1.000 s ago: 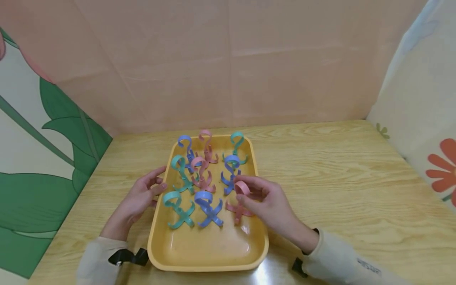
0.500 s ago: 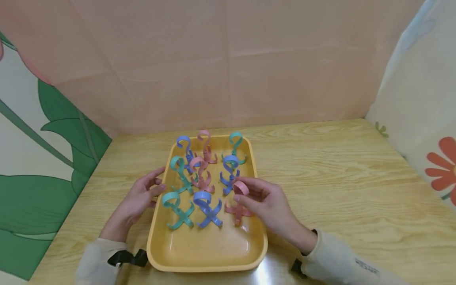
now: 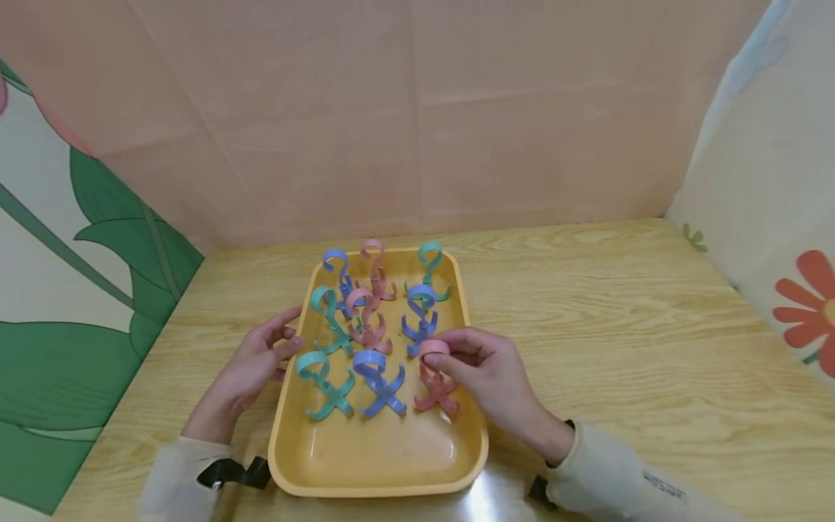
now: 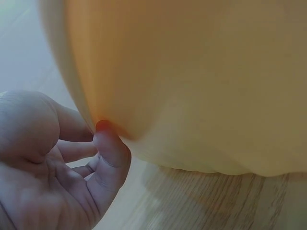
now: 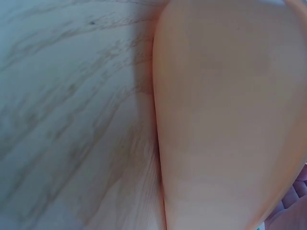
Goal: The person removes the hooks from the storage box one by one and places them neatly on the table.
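In the head view, a yellow plastic tray carries several plastic four-claw hooks, each with a curled top. My right hand pinches the curled top of a pink four-claw hook at the tray's right side. My left hand holds the tray's left rim between thumb and fingers. The left wrist view has my left hand against the edge of the tray. In the right wrist view the tray's outer wall hides the hook, and only part of my right hand shows.
Beside the held hook stand a blue hook and a green hook. Farther back are green, pink and blue hooks, including a blue one close to my right fingers. The wooden table meets a pink backdrop behind.
My right hand has turned the pink hook, so its claws now form a diagonal cross and its curl faces forward. The left hand keeps its place on the tray rim.
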Demonstrator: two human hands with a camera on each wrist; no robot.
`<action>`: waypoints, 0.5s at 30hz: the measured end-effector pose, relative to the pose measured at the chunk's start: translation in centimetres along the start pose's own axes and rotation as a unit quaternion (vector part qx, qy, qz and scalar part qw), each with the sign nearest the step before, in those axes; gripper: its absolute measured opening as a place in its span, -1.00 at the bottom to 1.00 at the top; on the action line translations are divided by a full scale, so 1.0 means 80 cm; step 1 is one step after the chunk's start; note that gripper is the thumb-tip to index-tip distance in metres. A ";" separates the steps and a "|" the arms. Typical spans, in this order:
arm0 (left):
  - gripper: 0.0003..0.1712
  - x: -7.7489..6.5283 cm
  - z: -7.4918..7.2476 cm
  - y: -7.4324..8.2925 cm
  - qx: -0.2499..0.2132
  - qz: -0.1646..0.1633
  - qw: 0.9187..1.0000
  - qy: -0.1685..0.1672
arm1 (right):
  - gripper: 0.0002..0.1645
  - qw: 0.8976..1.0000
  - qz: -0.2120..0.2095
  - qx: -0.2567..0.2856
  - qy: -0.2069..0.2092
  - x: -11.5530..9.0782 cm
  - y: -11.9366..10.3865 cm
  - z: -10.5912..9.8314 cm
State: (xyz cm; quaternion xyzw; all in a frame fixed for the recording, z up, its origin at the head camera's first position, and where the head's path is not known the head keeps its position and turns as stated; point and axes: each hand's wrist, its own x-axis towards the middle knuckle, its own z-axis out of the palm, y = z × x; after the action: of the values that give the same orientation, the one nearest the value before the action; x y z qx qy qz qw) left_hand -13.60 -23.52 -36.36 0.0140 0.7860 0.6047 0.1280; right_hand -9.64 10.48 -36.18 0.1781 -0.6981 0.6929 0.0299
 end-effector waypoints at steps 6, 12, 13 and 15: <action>-0.32 0.000 0.001 -0.001 -0.002 0.001 1.000 0.003 | -0.79 1.000 0.012 0.004 -0.004 0.000 -0.003 0.000; -0.32 0.000 0.001 -0.002 -0.003 0.001 1.000 0.003 | -0.76 1.000 0.008 0.017 -0.013 0.002 -0.010 -0.001; -0.32 0.000 0.001 -0.002 -0.003 0.002 1.000 0.003 | -0.76 1.000 0.005 0.018 -0.015 0.002 -0.012 -0.002; -0.32 0.000 0.001 -0.002 -0.003 0.002 1.000 0.002 | -0.75 1.000 0.002 0.021 -0.018 0.003 -0.014 -0.003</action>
State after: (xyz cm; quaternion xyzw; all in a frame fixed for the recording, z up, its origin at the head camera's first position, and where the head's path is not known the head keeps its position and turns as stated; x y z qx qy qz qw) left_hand -13.54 -23.50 -36.51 0.0137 0.7841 0.6076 0.1255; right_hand -9.57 10.70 -35.04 0.1897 -0.6841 0.7042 0.0118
